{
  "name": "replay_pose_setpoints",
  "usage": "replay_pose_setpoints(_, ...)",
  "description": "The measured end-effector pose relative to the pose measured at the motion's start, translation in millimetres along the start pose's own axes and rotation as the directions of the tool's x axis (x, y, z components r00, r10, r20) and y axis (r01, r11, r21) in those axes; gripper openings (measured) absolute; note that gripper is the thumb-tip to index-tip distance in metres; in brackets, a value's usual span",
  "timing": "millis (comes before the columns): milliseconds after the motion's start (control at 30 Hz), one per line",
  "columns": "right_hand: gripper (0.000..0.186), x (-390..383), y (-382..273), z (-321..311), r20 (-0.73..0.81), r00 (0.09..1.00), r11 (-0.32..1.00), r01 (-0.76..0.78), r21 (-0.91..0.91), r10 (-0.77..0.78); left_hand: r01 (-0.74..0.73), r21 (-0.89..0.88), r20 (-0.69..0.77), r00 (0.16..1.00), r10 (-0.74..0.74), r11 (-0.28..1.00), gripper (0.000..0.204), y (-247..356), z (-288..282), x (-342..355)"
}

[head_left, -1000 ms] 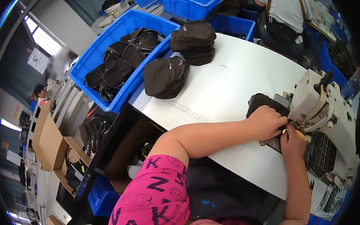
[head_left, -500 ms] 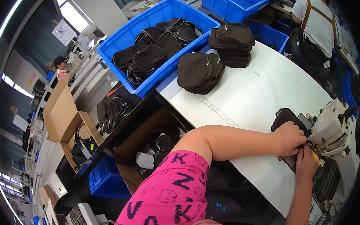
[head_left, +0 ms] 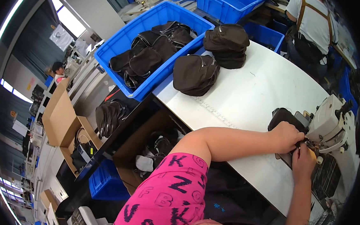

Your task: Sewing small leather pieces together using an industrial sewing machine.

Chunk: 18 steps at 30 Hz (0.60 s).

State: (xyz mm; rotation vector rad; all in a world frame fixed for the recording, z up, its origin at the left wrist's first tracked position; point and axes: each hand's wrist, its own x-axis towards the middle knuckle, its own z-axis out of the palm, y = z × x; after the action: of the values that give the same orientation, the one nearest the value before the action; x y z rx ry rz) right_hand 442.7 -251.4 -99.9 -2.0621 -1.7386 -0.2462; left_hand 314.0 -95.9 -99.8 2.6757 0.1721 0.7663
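Note:
A white sewing machine (head_left: 327, 119) stands at the right end of the white table. Close against its needle area lies a dark fabric pouch (head_left: 284, 117), its far part showing beyond my knuckles. My left hand (head_left: 286, 138) is closed on the pouch, fingers bent and pressed together. Just nearer to me, my right hand (head_left: 303, 162) pinches at the pouch's edge beside the needle, its fingertips almost touching the left ones. The fingers hide the exact spot being gripped.
Two stacks of dark pouches, one nearer (head_left: 196, 74) and one farther (head_left: 226, 45), stand on the white table (head_left: 247, 98). Left of them, a blue crate (head_left: 129, 29) holds several more. An open cardboard box (head_left: 60, 115) lies farther left. Another person (head_left: 311, 25) works at the far right.
The whole view has shifted slightly. My right hand's fingertips have moved a little left, closer under my left hand. Both hands stay at the machine.

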Motion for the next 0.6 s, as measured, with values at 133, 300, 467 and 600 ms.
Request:
replay_pose_setpoints(133, 0.023, 4, 4, 5, -0.013, 0.998, 0.99, 0.055, -0.127, -0.057, -0.021, -0.046, 0.003, 1.0, 0.021, 0.999, 0.025, -1, -2, 4)
replay_pose_setpoints(300, 0.013, 5, -3, 1, -0.067, 0.994, 0.986, 0.078, -0.149, -0.089, -0.073, -0.304, 0.06, 0.994, 0.096, 0.95, 0.027, -17, -22, 2)
replay_pose_setpoints(467, 0.015, 2, -1, -2, -0.024, 0.991, 0.979, 0.123, -0.16, -0.129, -0.013, -0.452, 0.149, 0.985, 0.09, 0.892, 0.03, -24, -23, 3)
replay_pose_setpoints(600, 0.015, -2, -7, -18, -0.034, 0.97, 0.961, 0.234, -0.151, -0.241, -0.009, -0.551, 0.212, 0.966, 0.151, 0.834, 0.028, -27, -27, 15)
